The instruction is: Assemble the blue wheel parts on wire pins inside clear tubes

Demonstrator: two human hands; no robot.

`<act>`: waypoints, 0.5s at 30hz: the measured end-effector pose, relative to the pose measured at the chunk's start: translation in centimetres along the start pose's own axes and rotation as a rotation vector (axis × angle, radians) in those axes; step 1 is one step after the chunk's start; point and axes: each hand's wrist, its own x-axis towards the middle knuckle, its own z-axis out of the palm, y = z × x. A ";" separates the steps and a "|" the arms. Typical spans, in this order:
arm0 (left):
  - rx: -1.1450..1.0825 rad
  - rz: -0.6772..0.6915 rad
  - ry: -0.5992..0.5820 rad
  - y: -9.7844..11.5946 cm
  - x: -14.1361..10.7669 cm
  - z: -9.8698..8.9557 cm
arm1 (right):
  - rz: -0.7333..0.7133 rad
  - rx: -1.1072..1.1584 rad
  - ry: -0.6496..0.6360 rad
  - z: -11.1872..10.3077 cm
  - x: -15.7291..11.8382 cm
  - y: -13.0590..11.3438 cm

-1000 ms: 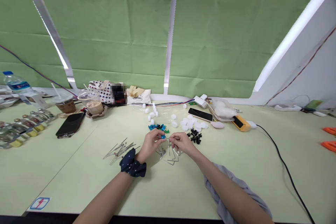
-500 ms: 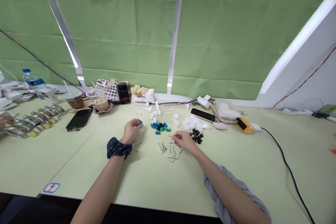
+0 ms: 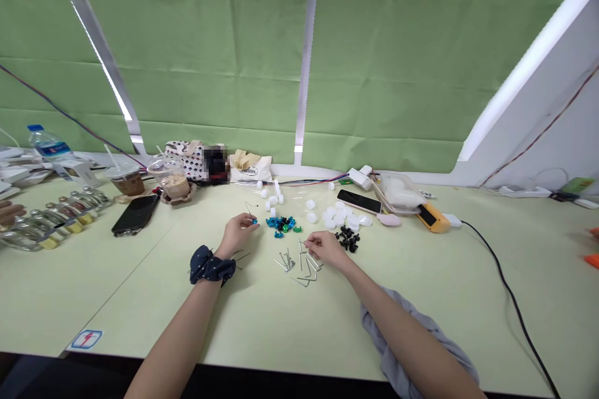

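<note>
My left hand (image 3: 238,234) pinches a small blue piece (image 3: 255,221) with a thin bent wire sticking up from it. The fingers of my right hand (image 3: 325,246) are closed at the top of a group of bent metal rods (image 3: 307,271); a thin rod seems to be between the fingertips. Thinner metal pins (image 3: 286,262) lie left of these rods. Blue, green and black pieces (image 3: 281,224) are heaped between my hands. Black parts (image 3: 347,239) lie just beyond my right hand, with white caps (image 3: 340,217) behind them. More pins stick out beside my left wrist.
Phones (image 3: 135,214) (image 3: 359,201), drink cups (image 3: 127,182) and a cloth pouch (image 3: 251,169) stand farther back. A yellow device (image 3: 433,218) has a black cable (image 3: 510,299) running along the right. Another person's hand (image 3: 10,213) is near bottles (image 3: 56,221) at far left.
The view has shifted slightly, so the table items appear a little farther left. Both hands keep nearly the same pose, with the blue piece still in my left fingers.
</note>
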 end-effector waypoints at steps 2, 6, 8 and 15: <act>-0.127 0.000 -0.054 0.8 -0.3 0.0 | 0.010 -0.007 -0.008 0.0 0.0 0.1; -0.341 -0.048 -0.168 2.4 -1.0 0.1 | -0.031 -0.094 0.014 -0.1 0.0 0.0; -0.407 -0.073 -0.209 2.8 -1.2 0.3 | -0.083 -0.199 0.074 -0.2 0.0 -0.1; -0.537 -0.156 -0.325 3.1 -1.7 1.7 | -0.052 -0.327 0.084 -0.2 0.1 0.3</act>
